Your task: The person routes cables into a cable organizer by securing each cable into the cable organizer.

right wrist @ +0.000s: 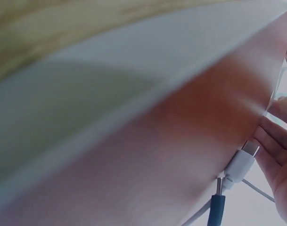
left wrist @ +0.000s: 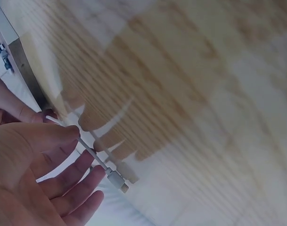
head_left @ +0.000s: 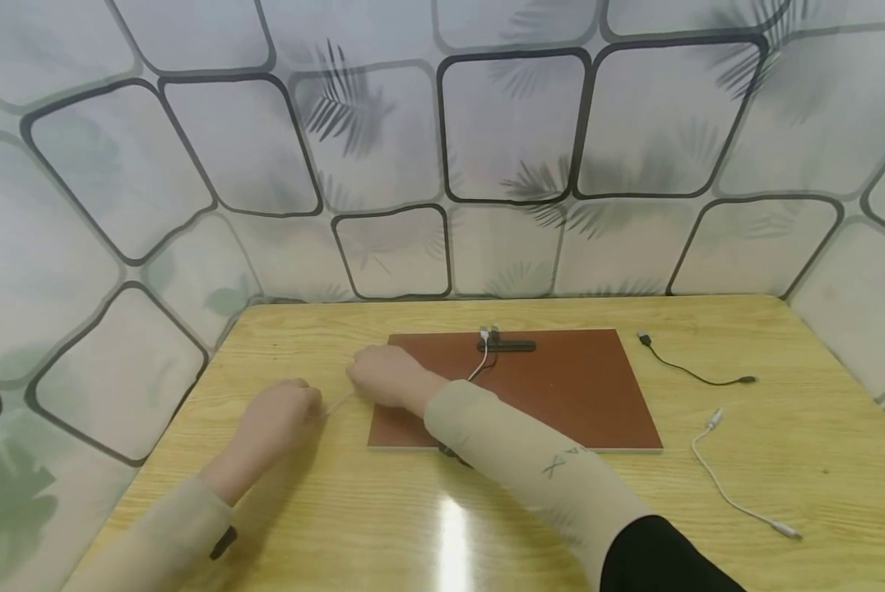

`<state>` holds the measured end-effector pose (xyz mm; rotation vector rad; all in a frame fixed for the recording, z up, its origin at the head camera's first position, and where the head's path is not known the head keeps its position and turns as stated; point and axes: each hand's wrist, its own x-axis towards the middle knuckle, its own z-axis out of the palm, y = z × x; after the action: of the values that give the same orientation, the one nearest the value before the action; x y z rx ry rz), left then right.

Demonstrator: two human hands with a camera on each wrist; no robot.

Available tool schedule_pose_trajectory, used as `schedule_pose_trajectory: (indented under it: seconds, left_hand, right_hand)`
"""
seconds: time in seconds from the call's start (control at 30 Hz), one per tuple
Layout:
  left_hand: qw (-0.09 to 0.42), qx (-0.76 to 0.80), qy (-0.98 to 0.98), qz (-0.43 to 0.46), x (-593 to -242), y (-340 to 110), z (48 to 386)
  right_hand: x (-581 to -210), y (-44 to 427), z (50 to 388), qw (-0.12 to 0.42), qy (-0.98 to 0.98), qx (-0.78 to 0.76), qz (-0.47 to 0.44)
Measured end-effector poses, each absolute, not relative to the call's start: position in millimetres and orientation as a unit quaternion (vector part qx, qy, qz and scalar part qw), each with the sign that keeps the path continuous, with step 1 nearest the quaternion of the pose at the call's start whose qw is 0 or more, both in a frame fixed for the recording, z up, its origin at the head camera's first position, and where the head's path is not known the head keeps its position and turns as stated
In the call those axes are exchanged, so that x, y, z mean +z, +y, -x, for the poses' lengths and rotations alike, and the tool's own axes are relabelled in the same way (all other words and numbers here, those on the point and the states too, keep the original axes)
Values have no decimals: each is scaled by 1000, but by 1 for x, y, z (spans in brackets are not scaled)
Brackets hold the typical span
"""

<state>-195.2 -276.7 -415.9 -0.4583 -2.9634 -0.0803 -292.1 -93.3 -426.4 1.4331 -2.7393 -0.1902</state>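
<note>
A thin white charging cable (head_left: 339, 403) stretches between the two hands over the left side of the table. My left hand (head_left: 280, 419) pinches it between thumb and fingers; in the left wrist view its plug (left wrist: 117, 181) sticks out past the fingertips. At the board's left edge, my right hand (head_left: 386, 374) pinches the same cable farther along, its fingertips partly hidden. Under the right forearm lies a brown board (head_left: 553, 395). The right wrist view shows a white plug (right wrist: 240, 165) and a dark plug (right wrist: 217, 209) close to the right hand.
On the board's far edge sits a black bar-shaped holder (head_left: 516, 346) with a white cord (head_left: 483, 353) at it. To the right of the board, a black USB cable (head_left: 697, 376) and another white cable (head_left: 724, 493) lie on the wooden table (head_left: 783, 411). Patterned fabric (head_left: 516, 123) hangs behind.
</note>
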Motion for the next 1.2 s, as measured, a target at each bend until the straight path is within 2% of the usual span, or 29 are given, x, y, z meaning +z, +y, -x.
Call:
schedule_pose_trajectory:
  seconds: [0.23, 0.5, 1.2]
  left_hand:
    - [56, -45, -988, 139, -415, -275, 194]
    - [44, -70, -986, 142, -413, -271, 192]
    - [43, -69, -983, 162, -409, -258, 188]
  right_hand:
    - [-424, -91, 292, 30, -901, -18, -433]
    - [-419, -92, 289, 11, -923, 26, -384]
    - [-408, -80, 292, -7, -942, 194, -274]
